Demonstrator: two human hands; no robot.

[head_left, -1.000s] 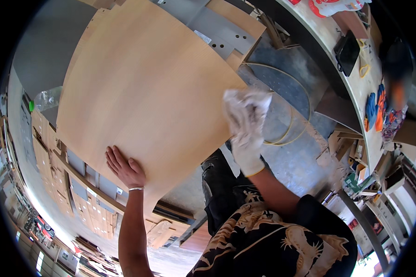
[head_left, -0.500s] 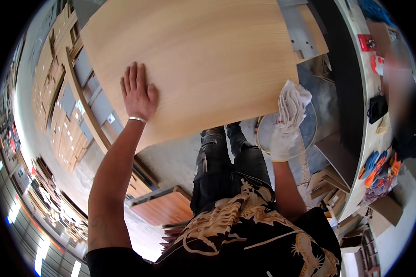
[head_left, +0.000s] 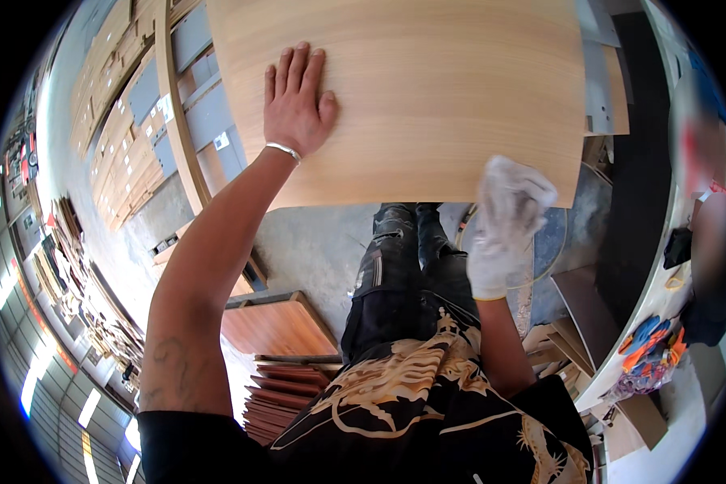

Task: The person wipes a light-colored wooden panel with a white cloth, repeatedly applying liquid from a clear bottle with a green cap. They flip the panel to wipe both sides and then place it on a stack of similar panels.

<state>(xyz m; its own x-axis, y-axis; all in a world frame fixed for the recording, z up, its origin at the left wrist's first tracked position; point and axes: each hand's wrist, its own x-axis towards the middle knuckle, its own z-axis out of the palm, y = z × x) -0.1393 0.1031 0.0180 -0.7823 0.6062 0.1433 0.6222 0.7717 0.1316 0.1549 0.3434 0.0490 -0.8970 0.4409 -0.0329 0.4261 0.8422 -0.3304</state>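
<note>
Two hands are at the light wood-veneer panel (head_left: pixel 411 89), which fills the upper middle of my view and lies flat in front of me, its near edge just above my dark trousers. My bare left hand (head_left: pixel 297 101) lies palm-down on the panel toward its left side, fingers spread and straight, gripping nothing, a thin bracelet (head_left: pixel 282 150) at the wrist, the arm stretched long. My gloved right hand (head_left: pixel 500 234) sits at the panel's near right corner, closed around a bunched white cloth (head_left: pixel 515 184). To wipe well, I judge, I should press the left palm down firmly and run the cloth along the grain.
</note>
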